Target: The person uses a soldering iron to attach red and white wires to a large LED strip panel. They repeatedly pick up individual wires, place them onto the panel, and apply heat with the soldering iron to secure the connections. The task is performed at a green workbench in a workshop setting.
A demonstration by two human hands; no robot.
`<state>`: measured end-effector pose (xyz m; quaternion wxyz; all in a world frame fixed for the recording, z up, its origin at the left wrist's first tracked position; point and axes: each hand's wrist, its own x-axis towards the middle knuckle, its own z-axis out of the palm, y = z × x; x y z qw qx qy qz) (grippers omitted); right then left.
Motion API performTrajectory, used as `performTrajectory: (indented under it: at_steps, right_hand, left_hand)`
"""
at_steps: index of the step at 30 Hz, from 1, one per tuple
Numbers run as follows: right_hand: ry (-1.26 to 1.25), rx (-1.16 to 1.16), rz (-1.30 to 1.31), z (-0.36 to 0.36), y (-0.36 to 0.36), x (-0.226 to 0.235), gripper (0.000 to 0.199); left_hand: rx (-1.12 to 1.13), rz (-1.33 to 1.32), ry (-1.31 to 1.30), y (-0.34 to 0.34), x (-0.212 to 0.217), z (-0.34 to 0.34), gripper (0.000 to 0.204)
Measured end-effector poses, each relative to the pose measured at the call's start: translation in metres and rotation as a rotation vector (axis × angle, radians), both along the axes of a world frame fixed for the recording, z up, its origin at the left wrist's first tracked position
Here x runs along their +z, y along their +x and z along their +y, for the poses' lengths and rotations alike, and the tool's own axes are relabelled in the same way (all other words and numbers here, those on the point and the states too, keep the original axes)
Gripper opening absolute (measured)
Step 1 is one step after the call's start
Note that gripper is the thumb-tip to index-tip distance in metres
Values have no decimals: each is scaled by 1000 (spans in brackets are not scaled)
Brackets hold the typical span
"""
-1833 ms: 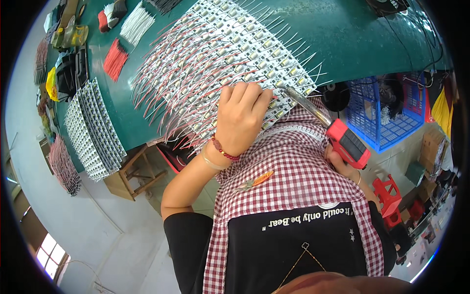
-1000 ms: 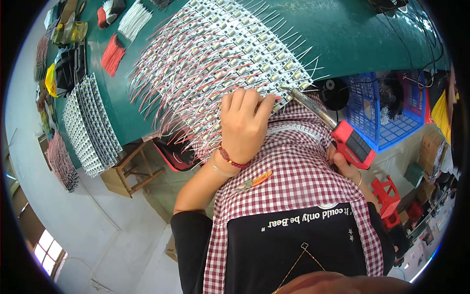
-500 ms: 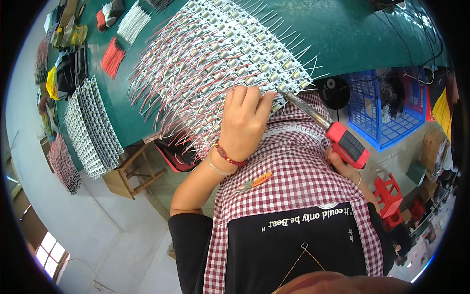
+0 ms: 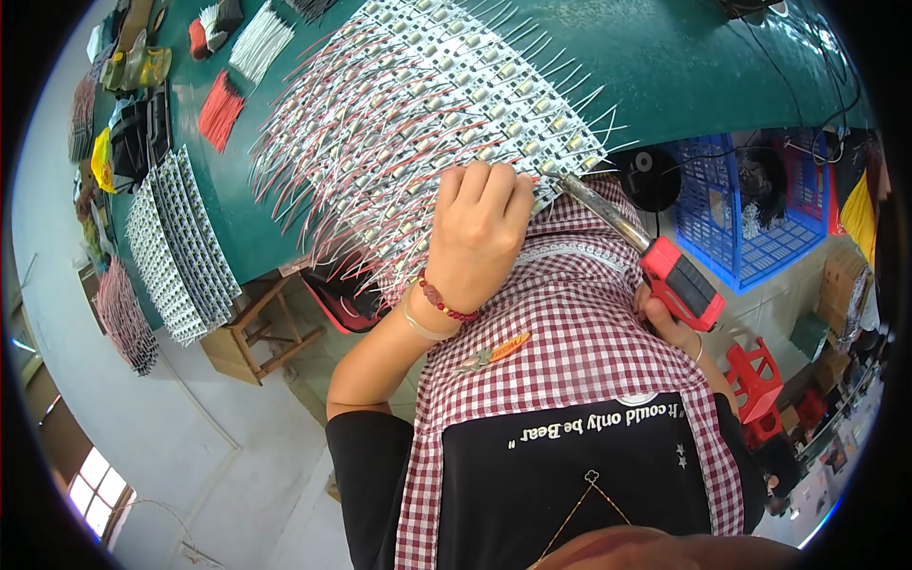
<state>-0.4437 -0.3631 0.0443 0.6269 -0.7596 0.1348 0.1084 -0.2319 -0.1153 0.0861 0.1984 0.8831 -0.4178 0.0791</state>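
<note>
A large panel of white circuit-board strips (image 4: 518, 109), with rows of small components and many thin red and white wires, lies on the green table and reaches over its near edge. Closed fingers of my left hand (image 4: 480, 228) rest at the panel's near edge; what they pinch is hidden. My right hand (image 4: 668, 325) is wrapped round the red-and-black handle of a soldering iron (image 4: 617, 220), partly hidden behind it. The iron's metal tip points at the panel's near right corner, just right of my left fingers.
More board strips (image 4: 180, 252) overhang the table (image 4: 665, 71) at left. Bundles of red wires (image 4: 220, 112) and white wires (image 4: 260, 43) lie farther back. On the right are a blue plastic crate (image 4: 741, 214) and red stool (image 4: 755, 380). Orange-handled snips (image 4: 499, 351) lie against my checked apron.
The soldering iron and my right hand have shifted slightly to the right, and its tip has drawn a little away from my left fingers. My left fingers have moved slightly.
</note>
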Motion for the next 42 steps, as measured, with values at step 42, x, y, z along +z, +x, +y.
performTrajectory:
  at_steps: [42]
  right_hand:
    - [13,-51,-16,0,-13,-19,11]
  left_hand:
    - [-8,56,-112,-11,-17,0,23]
